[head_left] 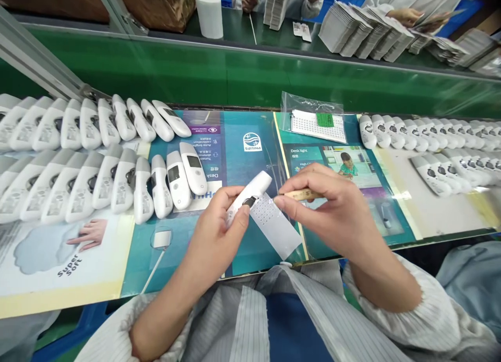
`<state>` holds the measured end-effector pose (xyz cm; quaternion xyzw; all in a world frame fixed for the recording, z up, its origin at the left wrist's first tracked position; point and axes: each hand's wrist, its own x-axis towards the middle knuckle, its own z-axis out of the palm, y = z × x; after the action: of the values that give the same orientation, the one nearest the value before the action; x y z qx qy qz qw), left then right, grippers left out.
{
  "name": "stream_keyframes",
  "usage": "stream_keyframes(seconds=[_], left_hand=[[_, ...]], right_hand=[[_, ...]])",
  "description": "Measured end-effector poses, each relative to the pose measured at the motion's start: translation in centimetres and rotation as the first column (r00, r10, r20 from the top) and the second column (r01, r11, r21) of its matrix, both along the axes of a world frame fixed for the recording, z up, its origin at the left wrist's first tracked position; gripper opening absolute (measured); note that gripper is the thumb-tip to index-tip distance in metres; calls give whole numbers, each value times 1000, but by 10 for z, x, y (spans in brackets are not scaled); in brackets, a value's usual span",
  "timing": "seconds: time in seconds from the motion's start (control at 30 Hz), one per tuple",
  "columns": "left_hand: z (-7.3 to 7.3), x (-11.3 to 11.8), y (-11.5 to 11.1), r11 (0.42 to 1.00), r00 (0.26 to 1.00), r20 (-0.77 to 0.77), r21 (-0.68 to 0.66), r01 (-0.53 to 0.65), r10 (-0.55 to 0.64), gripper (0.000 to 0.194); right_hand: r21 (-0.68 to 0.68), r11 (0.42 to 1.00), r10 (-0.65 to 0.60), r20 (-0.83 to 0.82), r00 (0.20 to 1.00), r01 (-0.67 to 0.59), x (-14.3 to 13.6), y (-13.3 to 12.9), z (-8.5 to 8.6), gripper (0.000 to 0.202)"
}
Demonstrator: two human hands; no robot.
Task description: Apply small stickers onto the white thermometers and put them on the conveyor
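Note:
My left hand (211,231) is closed around a white handheld thermometer (260,184), tilted with its narrow end pointing up and to the right. A dark oval part shows on its side, near my thumb. Between the thumb and fingers of my right hand (336,208) is a light wooden stick (303,194) with dark marks; its working tip is too fine to make out. Below the two hands lies a translucent sheet (276,226) with rows of small dots. My right fingertips are close to this sheet and to the thermometer.
Rows of similar thermometers stand at left (94,182) and right (430,132). A clear bag (313,119) with a dotted sheet lies at the back. A white-headed stick (161,242) is near my left forearm. Beyond a green barrier (250,80), other people handle paper stacks (360,31).

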<state>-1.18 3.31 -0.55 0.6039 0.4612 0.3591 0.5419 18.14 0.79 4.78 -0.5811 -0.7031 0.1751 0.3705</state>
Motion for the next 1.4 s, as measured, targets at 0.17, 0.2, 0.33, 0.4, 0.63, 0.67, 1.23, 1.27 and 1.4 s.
stream_keyframes(seconds=[0.17,0.2,0.33,0.4,0.63,0.67,1.23,1.27,1.4], left_hand=[[11,-1,-3,977,980,-154,156,148,-124,27],[12,-1,-4,970,978,-163,178,162,-134,28],[15,-3,-6,965,976,-174,202,165,-131,29],[14,-4,-7,965,977,-168,206,164,-130,29],[13,-4,-7,965,977,-161,198,171,-140,29],[13,-4,-7,965,978,-158,202,169,-138,29],[15,-2,-8,966,984,-123,209,152,-129,24],[15,-2,-8,966,984,-122,211,153,-129,24],[16,-4,-9,965,985,-110,216,151,-129,24]], right_hand=[[-68,990,122,-24,992,-124,-12,-8,7,9],[-72,989,127,-19,992,-128,-13,-8,6,9],[-98,987,127,0,992,-126,-15,-7,1,8],[-105,987,125,3,992,-124,-14,-7,1,9],[-92,988,128,15,992,-126,-14,-6,1,9],[-90,988,129,15,992,-127,-14,-6,1,9],[-66,987,149,33,988,-146,-14,-4,0,7],[-65,987,148,33,988,-146,-14,-4,0,7],[-58,988,147,30,989,-145,-14,-4,-1,7]])
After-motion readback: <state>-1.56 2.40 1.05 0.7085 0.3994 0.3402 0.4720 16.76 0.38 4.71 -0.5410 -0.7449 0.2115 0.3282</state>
